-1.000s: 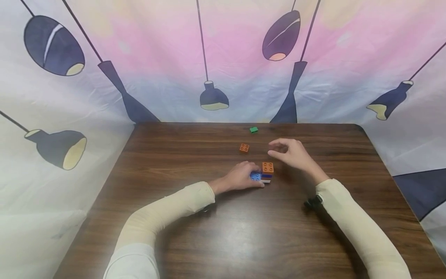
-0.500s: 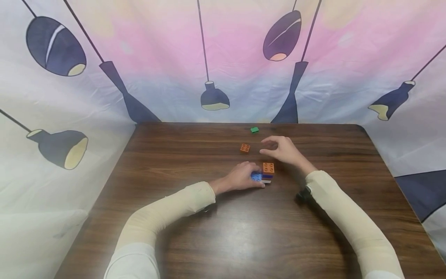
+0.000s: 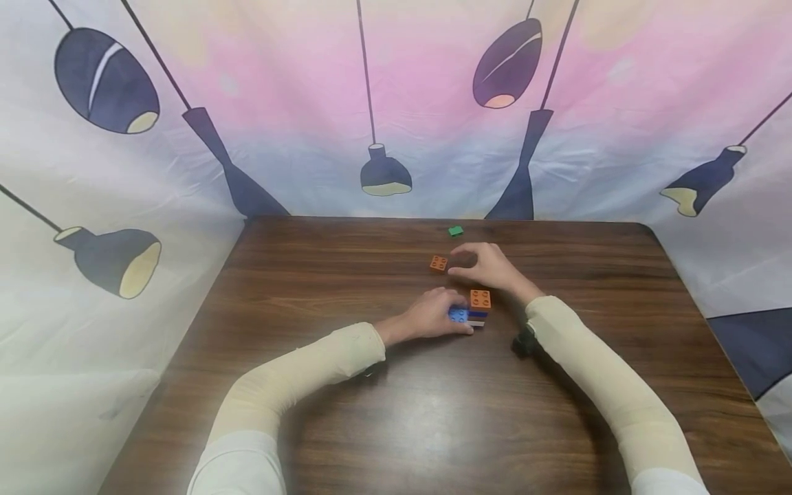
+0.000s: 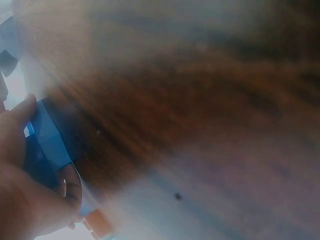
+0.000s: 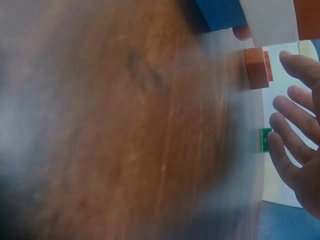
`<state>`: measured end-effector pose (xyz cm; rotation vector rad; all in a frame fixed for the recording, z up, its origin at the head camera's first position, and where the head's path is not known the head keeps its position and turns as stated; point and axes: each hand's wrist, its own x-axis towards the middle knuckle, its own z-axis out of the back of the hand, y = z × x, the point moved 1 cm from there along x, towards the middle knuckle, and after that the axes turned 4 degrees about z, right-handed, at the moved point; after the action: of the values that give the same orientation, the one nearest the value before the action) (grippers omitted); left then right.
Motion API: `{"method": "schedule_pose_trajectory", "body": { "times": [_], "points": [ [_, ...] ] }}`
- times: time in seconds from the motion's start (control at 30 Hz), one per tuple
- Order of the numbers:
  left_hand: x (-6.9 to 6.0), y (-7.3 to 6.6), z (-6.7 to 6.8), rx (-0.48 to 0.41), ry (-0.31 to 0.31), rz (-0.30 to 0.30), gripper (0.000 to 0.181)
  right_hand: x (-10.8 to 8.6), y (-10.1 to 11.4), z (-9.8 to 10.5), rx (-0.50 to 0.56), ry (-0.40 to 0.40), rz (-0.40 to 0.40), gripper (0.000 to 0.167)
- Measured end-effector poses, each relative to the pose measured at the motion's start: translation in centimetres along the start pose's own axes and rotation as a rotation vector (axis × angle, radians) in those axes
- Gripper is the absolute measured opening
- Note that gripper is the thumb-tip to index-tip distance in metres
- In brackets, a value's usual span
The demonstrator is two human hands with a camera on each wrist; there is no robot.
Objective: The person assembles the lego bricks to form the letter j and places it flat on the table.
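My left hand [image 3: 428, 314] grips a stack of toy building bricks at its left side, fingers and thumb around the light blue brick [image 3: 458, 315]. That stack also shows a dark blue layer, a white brick [image 5: 270, 22] and an orange brick [image 3: 480, 298] on top. In the left wrist view the thumb and fingers pinch the blue brick [image 4: 50, 137]. Beyond the stack, my right hand [image 3: 491, 267] hovers with thumb and fingers apart, holding nothing. Just left of its fingertips lies a loose orange brick [image 3: 438, 264], apart from them.
A small green brick [image 3: 455, 232] lies near the far edge of the brown wooden table [image 3: 396, 426]. Behind the table hangs a curtain [image 3: 433, 137] printed with lamps. A dark wrist device [image 3: 524, 342] sits under the right sleeve.
My right hand has moved left, from above the stack's right side to beside the loose orange brick. The left hand keeps its grip on the stack, which stays in place.
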<state>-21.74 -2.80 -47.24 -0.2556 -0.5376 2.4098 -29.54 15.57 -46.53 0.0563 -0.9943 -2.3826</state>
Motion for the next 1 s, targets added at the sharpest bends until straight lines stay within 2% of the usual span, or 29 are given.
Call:
{"method": "schedule_pose_trajectory", "body": {
  "times": [0.43, 0.73, 1.0],
  "points": [
    [0.0, 0.1, 0.0, -0.014, -0.004, -0.022, 0.051, 1.8, 0.2, -1.4, -0.026, 0.04, -0.027, 0.05],
    [0.0, 0.2, -0.1, -0.026, -0.011, -0.04, 0.049, 2.4, 0.2, -1.9, -0.05, 0.048, -0.044, 0.051],
    [0.0, 0.2, -0.1, -0.012, -0.01, -0.033, 0.048, 2.4, 0.2, -2.0, -0.068, 0.061, -0.038, 0.044]
  ]
}}
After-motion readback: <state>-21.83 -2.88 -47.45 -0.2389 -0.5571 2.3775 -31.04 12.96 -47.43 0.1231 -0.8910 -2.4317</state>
